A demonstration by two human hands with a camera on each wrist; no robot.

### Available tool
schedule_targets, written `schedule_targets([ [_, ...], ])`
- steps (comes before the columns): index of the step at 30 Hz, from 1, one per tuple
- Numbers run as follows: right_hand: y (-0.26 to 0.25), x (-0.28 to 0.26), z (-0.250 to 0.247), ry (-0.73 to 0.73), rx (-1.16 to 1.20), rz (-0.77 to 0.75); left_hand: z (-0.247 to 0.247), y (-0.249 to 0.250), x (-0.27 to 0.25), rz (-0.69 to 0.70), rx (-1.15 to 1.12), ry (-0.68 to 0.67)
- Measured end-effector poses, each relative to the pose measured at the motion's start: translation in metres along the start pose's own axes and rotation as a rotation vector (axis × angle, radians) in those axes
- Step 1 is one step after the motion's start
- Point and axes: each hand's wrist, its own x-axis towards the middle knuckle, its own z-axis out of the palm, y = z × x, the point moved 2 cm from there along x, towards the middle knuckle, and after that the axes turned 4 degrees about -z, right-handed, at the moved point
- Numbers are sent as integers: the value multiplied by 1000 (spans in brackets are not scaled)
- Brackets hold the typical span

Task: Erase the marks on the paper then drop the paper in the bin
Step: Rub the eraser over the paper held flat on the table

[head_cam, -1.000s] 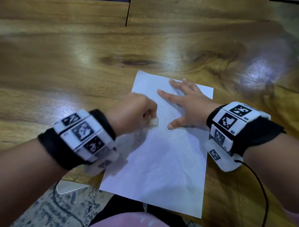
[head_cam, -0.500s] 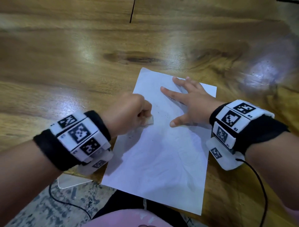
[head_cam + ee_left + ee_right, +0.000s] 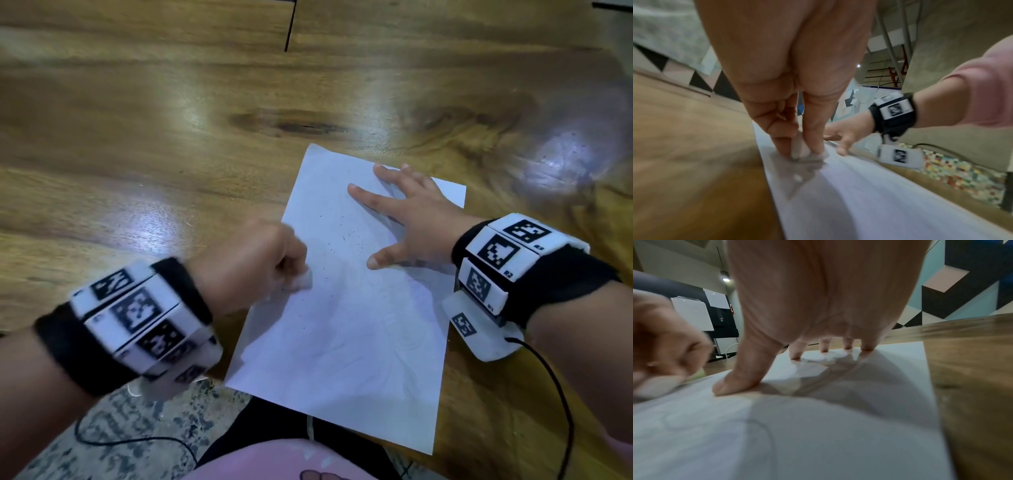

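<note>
A white sheet of paper [image 3: 346, 329] lies on the wooden table [image 3: 171, 137], its near end hanging over the table's front edge. Faint pencil lines [image 3: 760, 431] and dark eraser crumbs [image 3: 342, 236] show on it. My left hand [image 3: 260, 270] pinches a small white eraser [image 3: 304, 279] and presses it on the paper near its left edge; in the left wrist view the eraser [image 3: 798, 149] sits between thumb and fingers. My right hand [image 3: 407, 216] lies flat with spread fingers on the paper's far right part, holding it down. No bin is in view.
The table stretches far and left of the paper, with a dark seam [image 3: 289, 27] at the back. Below the front edge are a speckled floor [image 3: 113, 431], a black cable [image 3: 561, 394] from my right wrist band and my pink clothing [image 3: 274, 462].
My left hand with the eraser has slid leftward and a little nearer across the paper, and is blurred with motion. My right hand has stayed pressed on the sheet.
</note>
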Motion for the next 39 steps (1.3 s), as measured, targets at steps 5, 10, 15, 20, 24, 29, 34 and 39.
schedule_targets([
  [5,-1,0,0,1,-2,3,-3,-6,-18,-120,-117,-171],
  [10,-1,0,0,-7,-6,2,-12,-6,4,-145,-73,76],
  [15,-1,0,-1,-6,-3,7,-1,-14,-30,-135,-77,-162],
  [20,-1,-1,0,-5,-1,6,-10,-10,-3,-170,-87,3],
  [24,-1,0,0,-4,4,5,-8,-8,-4,-125,-56,15],
  [29,-1,-1,0,0,14,1,-4,-8,-23,-144,-32,-286],
  [34,-1,-1,0,0,11,-7,-13,15,37,-133,-74,21],
  [39,-1,-1,0,-10,14,-10,-1,13,20,-60,10,-24],
])
